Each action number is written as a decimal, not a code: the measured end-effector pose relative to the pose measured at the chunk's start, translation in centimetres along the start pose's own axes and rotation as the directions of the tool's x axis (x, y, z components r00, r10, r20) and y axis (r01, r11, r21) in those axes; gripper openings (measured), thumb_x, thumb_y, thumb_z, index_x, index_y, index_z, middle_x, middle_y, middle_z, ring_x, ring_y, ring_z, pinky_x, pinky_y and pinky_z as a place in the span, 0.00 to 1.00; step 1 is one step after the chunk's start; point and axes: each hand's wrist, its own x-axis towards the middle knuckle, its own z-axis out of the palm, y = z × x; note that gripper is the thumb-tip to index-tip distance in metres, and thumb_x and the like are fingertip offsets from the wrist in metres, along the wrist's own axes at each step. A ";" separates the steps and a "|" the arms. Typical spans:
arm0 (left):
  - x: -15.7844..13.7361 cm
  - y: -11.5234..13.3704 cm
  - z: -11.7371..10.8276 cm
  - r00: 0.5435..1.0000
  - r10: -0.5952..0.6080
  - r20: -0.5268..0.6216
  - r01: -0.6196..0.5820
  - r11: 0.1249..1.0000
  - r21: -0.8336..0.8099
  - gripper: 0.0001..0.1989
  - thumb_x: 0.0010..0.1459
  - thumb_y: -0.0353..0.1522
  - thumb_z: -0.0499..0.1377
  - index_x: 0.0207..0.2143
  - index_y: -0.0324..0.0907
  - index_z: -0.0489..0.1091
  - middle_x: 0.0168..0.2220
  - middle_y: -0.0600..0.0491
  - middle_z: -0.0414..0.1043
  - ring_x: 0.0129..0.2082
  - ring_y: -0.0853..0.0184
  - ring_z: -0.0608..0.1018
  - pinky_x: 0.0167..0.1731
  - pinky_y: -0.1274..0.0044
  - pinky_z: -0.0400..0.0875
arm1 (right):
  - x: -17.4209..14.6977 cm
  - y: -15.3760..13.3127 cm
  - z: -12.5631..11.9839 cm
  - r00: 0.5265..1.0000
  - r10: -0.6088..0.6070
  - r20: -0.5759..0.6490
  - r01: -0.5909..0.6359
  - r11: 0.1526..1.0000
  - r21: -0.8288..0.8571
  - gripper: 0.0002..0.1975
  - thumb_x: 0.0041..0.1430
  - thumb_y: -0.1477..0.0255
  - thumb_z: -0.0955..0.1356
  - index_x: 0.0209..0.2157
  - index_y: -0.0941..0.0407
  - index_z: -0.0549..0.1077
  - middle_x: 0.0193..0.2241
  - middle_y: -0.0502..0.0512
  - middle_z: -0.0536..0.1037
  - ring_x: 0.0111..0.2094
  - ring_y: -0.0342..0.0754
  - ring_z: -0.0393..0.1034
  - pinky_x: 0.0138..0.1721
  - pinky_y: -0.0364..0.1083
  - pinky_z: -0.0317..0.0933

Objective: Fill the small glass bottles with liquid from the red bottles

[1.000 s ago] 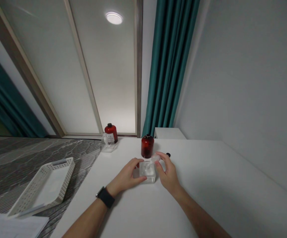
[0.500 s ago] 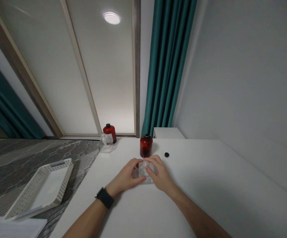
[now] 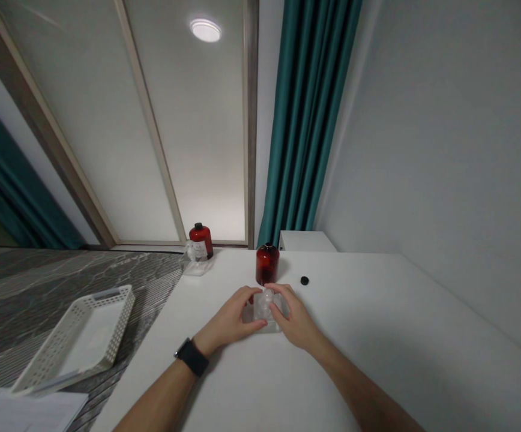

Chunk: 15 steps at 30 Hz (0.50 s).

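Note:
A clear, squarish container (image 3: 262, 307) with a rounded knob on top stands on the white table between my hands. My left hand (image 3: 236, 318) curves around its left side, the index finger near the top and the thumb low at the front. From the right, my right hand (image 3: 294, 318) has its fingers and thumb bent about the knob and upper part. Exactly where the fingertips touch is too small to make out. Just behind stands a dark red bottle (image 3: 267, 267) with its neck uncapped. A small black cap (image 3: 304, 281) lies to the right of that bottle.
At the table's far left corner, a second red bottle (image 3: 204, 235) wears a black cap and a label, with another clear container (image 3: 192, 261) in front. A white perforated basket (image 3: 123, 312) and papers (image 3: 26, 411) lie left of the white table (image 3: 260, 384).
My right fingers and thumb have shifted slightly back to the right, so more of the knob shows. My left hand keeps its place around the container. The view has tilted a little.

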 end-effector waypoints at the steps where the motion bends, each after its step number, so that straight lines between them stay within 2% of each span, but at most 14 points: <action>1: 0.0 0.0 0.0 1.000 -0.001 0.000 0.001 1.000 -0.001 0.28 0.54 0.34 0.66 0.57 0.43 0.63 0.50 0.47 0.70 0.47 0.59 0.73 0.46 0.68 0.71 | -0.1 0.1 0.0 1.000 0.008 -0.001 -0.008 1.000 0.004 0.19 0.61 0.75 0.64 0.54 0.53 0.69 0.49 0.59 0.74 0.51 0.53 0.69 0.55 0.54 0.63; 8: 0.1 0.4 -0.1 1.000 0.006 0.005 -0.006 1.000 -0.022 0.27 0.55 0.35 0.65 0.56 0.43 0.63 0.51 0.46 0.70 0.48 0.58 0.73 0.48 0.67 0.70 | -0.3 0.5 0.4 0.999 0.038 -0.027 -0.038 0.999 0.017 0.22 0.59 0.77 0.65 0.56 0.52 0.67 0.49 0.59 0.74 0.52 0.53 0.69 0.56 0.55 0.63; 15: 0.2 0.2 -0.1 1.000 0.010 0.007 -0.010 1.000 -0.011 0.29 0.54 0.35 0.66 0.57 0.43 0.63 0.50 0.47 0.70 0.46 0.58 0.73 0.47 0.67 0.70 | 0.0 -0.1 0.2 1.000 0.011 0.001 -0.011 1.000 -0.008 0.18 0.59 0.76 0.66 0.51 0.52 0.71 0.46 0.57 0.75 0.49 0.53 0.69 0.54 0.56 0.63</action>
